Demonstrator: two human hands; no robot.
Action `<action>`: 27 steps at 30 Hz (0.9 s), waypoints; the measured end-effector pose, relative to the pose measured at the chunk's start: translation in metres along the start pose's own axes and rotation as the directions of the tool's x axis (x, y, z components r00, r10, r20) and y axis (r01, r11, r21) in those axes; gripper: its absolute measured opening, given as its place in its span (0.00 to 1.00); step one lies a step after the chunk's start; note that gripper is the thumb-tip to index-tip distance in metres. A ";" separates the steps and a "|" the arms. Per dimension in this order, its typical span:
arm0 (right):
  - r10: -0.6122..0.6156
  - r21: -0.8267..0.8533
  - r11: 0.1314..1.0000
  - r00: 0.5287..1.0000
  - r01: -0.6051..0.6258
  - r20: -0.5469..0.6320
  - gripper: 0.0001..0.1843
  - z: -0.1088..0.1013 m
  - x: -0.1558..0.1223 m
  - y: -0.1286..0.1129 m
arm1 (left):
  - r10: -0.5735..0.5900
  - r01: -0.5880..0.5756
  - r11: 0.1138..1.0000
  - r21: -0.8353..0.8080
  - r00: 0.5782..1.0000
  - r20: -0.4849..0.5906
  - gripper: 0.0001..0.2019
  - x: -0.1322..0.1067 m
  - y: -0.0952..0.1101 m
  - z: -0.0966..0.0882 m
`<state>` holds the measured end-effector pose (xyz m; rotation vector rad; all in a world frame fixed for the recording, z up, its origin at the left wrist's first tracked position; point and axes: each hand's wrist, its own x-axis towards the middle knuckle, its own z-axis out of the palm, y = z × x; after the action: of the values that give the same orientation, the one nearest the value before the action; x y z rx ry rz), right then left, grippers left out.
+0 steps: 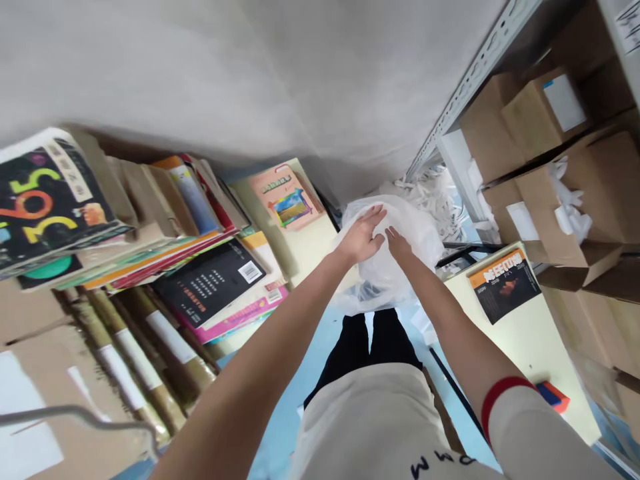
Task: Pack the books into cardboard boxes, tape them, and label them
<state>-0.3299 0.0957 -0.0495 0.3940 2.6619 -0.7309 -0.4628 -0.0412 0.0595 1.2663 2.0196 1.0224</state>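
Observation:
A thin white plastic bag [420, 230] lies bunched in front of my legs, at the centre of the view. Over its left side, my left hand [363, 235] reaches with the fingers stretched out and the thumb apart; nothing is gripped in it. My right hand [399, 245] is at the middle of the bag, its fingers drawn together on the film. Folds of plastic partly hide those fingertips. Only a small gap separates the two hands.
Stacked books [210, 287] and a pale table [260, 193] are on the left. At right, a dark book [505, 283] lies on another pale table [545, 347], beside shelves of cardboard boxes [600, 193]. White paper scraps [440, 200] are piled behind the bag, near the wall.

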 end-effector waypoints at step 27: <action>0.517 0.582 0.319 0.377 0.748 -0.768 0.24 -0.245 -0.206 -0.167 | 0.055 -0.155 0.947 -0.280 0.940 -0.336 0.27 -0.047 0.134 -0.066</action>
<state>-0.2664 0.0531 0.3031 1.1631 2.5838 -3.1364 -0.4269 -0.0686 0.2098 1.1069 1.9382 1.6165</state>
